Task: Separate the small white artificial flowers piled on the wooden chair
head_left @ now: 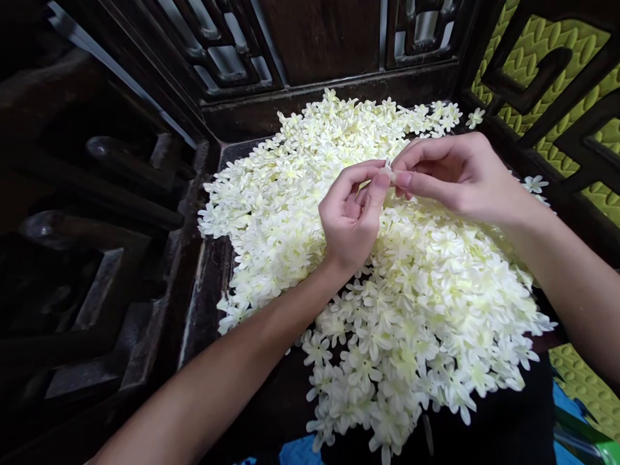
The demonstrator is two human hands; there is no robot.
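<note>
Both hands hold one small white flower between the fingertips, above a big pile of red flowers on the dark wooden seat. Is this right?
Not quite: the head view shows the pile of flowers is creamy white, not red. The rest holds: the left hand and right hand pinch one small white flower between the fingertips, above the dark wooden seat.

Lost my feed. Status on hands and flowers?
Left hand and right hand pinch one small white fabric flower. Heap of cream fabric flowers beneath. Nothing blocking.

flower heap [378, 284] covering the seat, bare dark strip [206, 290] at left, carved wooden rails [232, 58] hemming behind
</note>
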